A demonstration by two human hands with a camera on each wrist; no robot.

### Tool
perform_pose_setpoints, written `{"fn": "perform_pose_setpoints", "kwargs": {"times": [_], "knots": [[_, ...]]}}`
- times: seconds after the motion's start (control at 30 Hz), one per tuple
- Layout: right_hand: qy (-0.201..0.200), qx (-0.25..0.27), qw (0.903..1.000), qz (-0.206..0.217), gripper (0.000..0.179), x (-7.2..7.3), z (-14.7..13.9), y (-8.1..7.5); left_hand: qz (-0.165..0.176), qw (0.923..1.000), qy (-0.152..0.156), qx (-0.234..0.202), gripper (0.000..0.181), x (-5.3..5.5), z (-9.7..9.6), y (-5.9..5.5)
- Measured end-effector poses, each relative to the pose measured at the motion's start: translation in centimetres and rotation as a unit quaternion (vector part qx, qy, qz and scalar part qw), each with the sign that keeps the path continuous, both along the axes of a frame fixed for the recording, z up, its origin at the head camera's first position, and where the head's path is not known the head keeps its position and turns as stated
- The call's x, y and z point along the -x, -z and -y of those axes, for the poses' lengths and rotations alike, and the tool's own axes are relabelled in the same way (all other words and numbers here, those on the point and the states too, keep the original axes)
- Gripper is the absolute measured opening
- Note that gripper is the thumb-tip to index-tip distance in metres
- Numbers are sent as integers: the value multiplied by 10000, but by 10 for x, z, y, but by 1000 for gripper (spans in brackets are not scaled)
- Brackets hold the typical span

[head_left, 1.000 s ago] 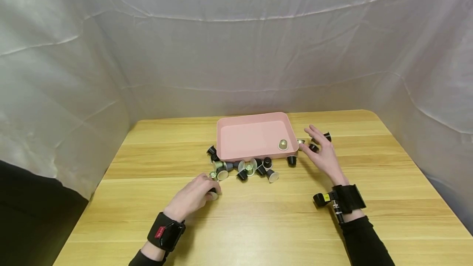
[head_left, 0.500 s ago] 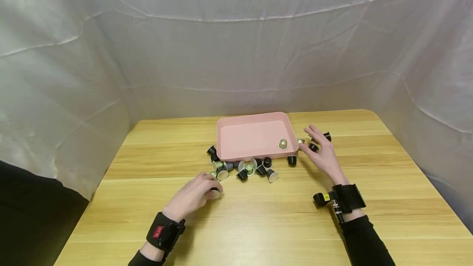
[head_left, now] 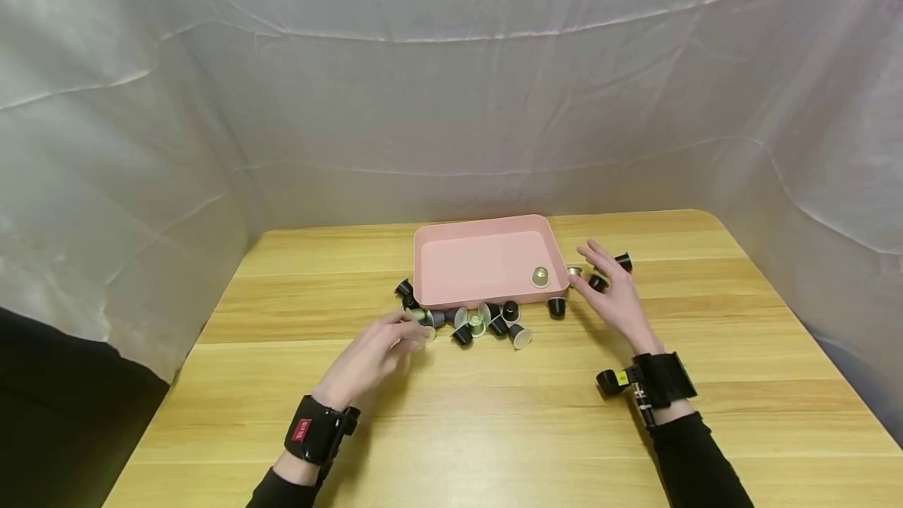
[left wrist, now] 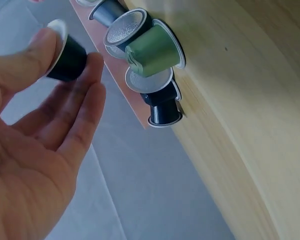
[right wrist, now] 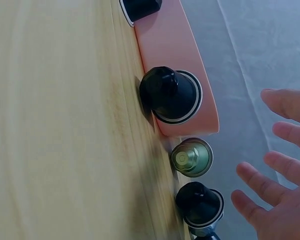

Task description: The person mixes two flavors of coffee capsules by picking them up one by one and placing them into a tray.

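Note:
My left hand [head_left: 372,357] pinches a dark coffee capsule [left wrist: 70,60] with a pale lid between thumb and fingertips; the head view hides it behind the fingers. Just beyond that hand, several capsules lie heaped along the tray's front, among them a green capsule [left wrist: 155,50] and a black capsule [left wrist: 166,111]. My right hand [head_left: 617,300] is spread with fingers apart and nothing in its grasp. It hovers by the tray's right end, near a gold-green capsule [right wrist: 191,157] and a black capsule [right wrist: 199,204].
A shallow pink tray [head_left: 473,257] stands at the back of the wooden table [head_left: 494,429], with one gold capsule [head_left: 540,277] inside. Another black capsule [head_left: 556,307] lies at its front right corner. Grey-white cloth [head_left: 451,116] hangs behind and at both sides.
My left hand, pinching the capsule, has shifted slightly up toward the heap and turned, so the capsule no longer shows in the head view. My right hand has barely moved.

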State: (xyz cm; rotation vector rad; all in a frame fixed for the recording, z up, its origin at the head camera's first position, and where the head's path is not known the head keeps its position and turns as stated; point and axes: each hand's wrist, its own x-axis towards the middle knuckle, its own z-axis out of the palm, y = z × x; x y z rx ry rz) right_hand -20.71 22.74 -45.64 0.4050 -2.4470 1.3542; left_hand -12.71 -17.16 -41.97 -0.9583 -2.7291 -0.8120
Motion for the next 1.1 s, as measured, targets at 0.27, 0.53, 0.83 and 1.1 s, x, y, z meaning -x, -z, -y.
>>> {"fn": "perform_pose_setpoints", "kwargs": {"times": [0.27,0.53,0.83,1.1], "knots": [[-43,51,10000,12,51,0,1,0,216,9964,-732,-364,18,15,-12,0],[-87,57,9999,59,51,-1,2,0,328,9912,-936,-872,22,32,-17,2],[-130,200,9997,106,49,-1,3,0,424,9790,-1468,-1348,24,47,-25,4],[-187,378,9988,250,48,-2,2,-2,686,9731,-1745,-1335,25,61,-32,4]]}}
